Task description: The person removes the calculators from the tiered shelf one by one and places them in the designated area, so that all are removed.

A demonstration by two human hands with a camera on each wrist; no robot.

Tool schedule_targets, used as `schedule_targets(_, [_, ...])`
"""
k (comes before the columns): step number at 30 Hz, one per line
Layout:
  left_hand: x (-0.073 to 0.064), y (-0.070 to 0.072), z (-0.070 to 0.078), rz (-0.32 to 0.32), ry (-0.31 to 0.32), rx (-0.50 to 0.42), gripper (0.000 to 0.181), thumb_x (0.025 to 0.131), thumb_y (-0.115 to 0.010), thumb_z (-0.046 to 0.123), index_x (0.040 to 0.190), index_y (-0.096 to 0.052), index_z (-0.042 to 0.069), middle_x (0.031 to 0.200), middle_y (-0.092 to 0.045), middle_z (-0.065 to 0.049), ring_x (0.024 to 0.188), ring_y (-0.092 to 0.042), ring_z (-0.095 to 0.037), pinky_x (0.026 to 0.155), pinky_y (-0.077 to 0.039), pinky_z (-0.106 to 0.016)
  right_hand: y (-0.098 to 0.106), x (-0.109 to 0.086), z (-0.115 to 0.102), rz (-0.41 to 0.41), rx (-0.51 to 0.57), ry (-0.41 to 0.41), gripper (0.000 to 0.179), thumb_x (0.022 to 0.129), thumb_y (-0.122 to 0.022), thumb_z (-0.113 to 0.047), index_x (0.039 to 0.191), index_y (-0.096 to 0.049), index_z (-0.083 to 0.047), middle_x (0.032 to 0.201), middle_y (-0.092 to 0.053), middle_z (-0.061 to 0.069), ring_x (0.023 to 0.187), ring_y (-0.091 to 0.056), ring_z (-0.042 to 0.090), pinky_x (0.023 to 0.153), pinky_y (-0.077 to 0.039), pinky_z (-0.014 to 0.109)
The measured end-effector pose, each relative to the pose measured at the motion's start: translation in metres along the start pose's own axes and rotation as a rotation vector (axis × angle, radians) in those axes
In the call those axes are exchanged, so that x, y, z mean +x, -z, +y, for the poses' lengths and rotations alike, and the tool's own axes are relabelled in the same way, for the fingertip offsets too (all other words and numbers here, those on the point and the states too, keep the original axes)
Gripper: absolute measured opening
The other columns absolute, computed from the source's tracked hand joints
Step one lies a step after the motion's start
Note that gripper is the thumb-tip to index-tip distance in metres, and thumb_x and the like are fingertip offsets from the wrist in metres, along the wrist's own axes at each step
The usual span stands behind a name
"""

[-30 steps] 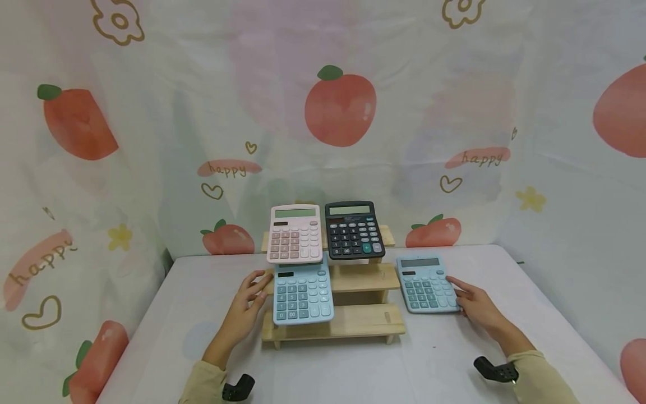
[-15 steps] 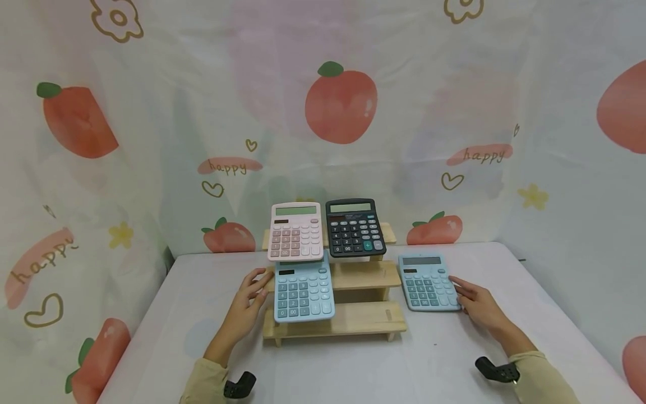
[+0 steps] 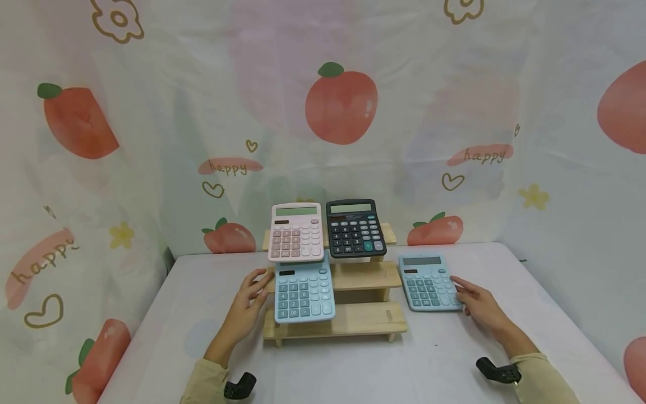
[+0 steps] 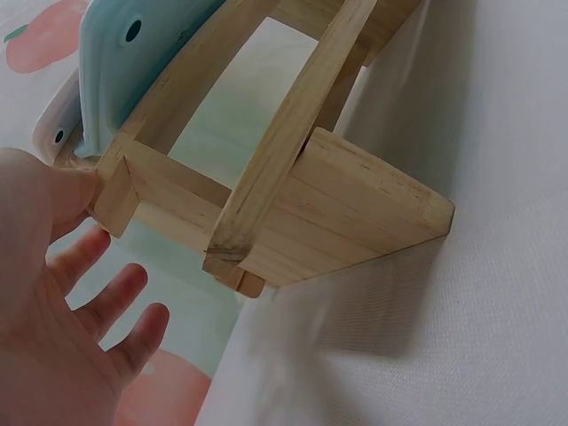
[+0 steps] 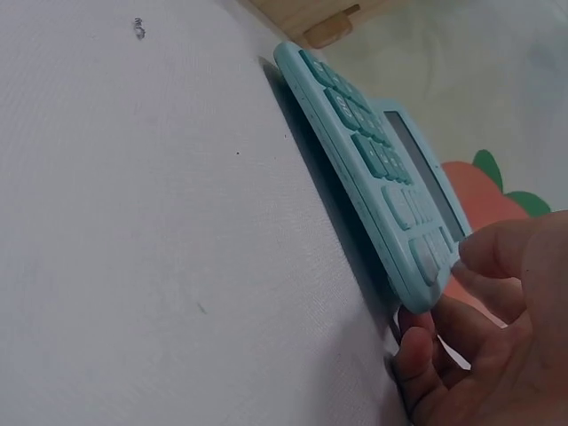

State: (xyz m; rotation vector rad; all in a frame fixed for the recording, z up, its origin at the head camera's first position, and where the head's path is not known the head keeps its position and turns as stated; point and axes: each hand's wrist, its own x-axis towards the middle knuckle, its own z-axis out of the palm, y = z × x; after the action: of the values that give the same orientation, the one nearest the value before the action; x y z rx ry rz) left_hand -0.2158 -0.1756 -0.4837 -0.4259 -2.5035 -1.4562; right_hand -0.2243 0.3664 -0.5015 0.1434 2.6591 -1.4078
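My left hand (image 3: 243, 307) touches the left end of the wooden three-tier stand (image 3: 353, 320) at its middle shelf. In the left wrist view its thumb meets the board's end, while other fingers extend loosely apart from the wood. On the right, my right hand (image 3: 483, 307) pinches the right edge of a light blue calculator (image 5: 355, 151), thumb on top and fingers partly hidden below. That calculator lies face up just above or on the tabletop. Another blue calculator (image 3: 304, 294) leans on the stand, below a pink calculator (image 3: 295, 233) and beside a black calculator (image 3: 355, 229) on the top tier.
A white cloth covers the table (image 3: 353, 376). Behind and at both sides hangs a fruit-patterned curtain (image 3: 419, 101). Black wrist cameras sit at both cuffs, the left wrist camera (image 3: 240, 386) and the right wrist camera (image 3: 497, 371).
The view has shifted very slightly. Both hands, the stand and the calculators keep nearly the same places.
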Motion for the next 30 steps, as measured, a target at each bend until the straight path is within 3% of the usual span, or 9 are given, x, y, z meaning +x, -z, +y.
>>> schedule_targets(6, [0.0,0.0,-0.001,0.002,0.004,0.004,0.041,0.105,-0.052,0.012,0.146,-0.054,0.004,0.157,-0.039,-0.019,0.137,-0.045,-0.039,0.103,-0.045,-0.052,-0.001,-0.001,-0.001,0.015,-0.024,-0.016,0.059,0.11,-0.038,-0.029,0.16,-0.024,-0.002,0.154,-0.036,0.036,0.075,-0.051,0.012,0.066,-0.045,0.024])
schedule_targets(15, [-0.001,-0.001,-0.002,0.007,-0.004,0.005,0.041,0.105,-0.052,0.012,0.145,-0.055,0.005,0.158,-0.04,-0.016,0.138,-0.044,-0.039,0.103,-0.046,-0.051,-0.004,-0.002,0.0,0.038,-0.051,-0.014,0.062,0.109,-0.041,-0.034,0.159,-0.025,-0.002,0.156,-0.031,0.035,0.078,-0.052,0.011,0.066,-0.045,0.024])
schedule_targets(19, [-0.001,-0.001,-0.002,0.003,-0.006,0.007,0.041,0.105,-0.052,0.013,0.145,-0.054,0.006,0.158,-0.039,-0.018,0.14,-0.044,-0.04,0.104,-0.046,-0.052,-0.006,-0.003,-0.005,0.036,-0.073,-0.009,0.065,0.109,-0.041,-0.038,0.16,-0.023,-0.001,0.158,-0.028,0.036,0.096,-0.056,0.022,0.068,-0.046,0.024])
schedule_targets(21, [-0.001,-0.001,-0.002,0.004,-0.007,0.007,0.041,0.105,-0.052,0.013,0.145,-0.054,0.005,0.158,-0.039,-0.018,0.14,-0.043,-0.041,0.104,-0.046,-0.053,-0.006,-0.004,-0.007,0.032,-0.088,0.003,0.066,0.109,-0.04,-0.039,0.16,-0.022,0.0,0.158,-0.027,0.036,0.114,-0.055,0.033,0.077,-0.051,0.029])
schedule_targets(24, [-0.001,-0.001,-0.001,0.005,-0.009,0.006,0.041,0.105,-0.052,0.013,0.146,-0.054,0.005,0.158,-0.039,-0.017,0.141,-0.042,-0.041,0.104,-0.046,-0.054,-0.006,-0.007,-0.01,0.025,-0.103,0.022,0.067,0.11,-0.039,-0.039,0.16,-0.02,0.001,0.159,-0.025,0.037,0.137,-0.041,0.05,0.098,-0.053,0.047])
schedule_targets(27, [-0.001,-0.001,-0.001,0.006,-0.01,0.004,0.041,0.105,-0.052,0.013,0.146,-0.054,0.006,0.158,-0.039,-0.017,0.141,-0.043,-0.04,0.103,-0.046,-0.054,-0.005,-0.009,-0.012,0.022,-0.115,0.03,0.067,0.11,-0.038,-0.038,0.16,-0.019,0.002,0.158,-0.025,0.039,0.142,-0.033,0.055,0.107,-0.043,0.062])
schedule_targets(30, [-0.001,-0.001,-0.001,0.005,-0.011,0.002,0.041,0.106,-0.051,0.014,0.146,-0.054,0.006,0.158,-0.039,-0.016,0.14,-0.044,-0.039,0.103,-0.046,-0.054,-0.002,-0.011,-0.012,0.024,-0.122,0.021,0.068,0.109,-0.038,-0.04,0.16,-0.018,0.001,0.157,-0.026,0.039,0.141,-0.035,0.055,0.105,-0.045,0.061])
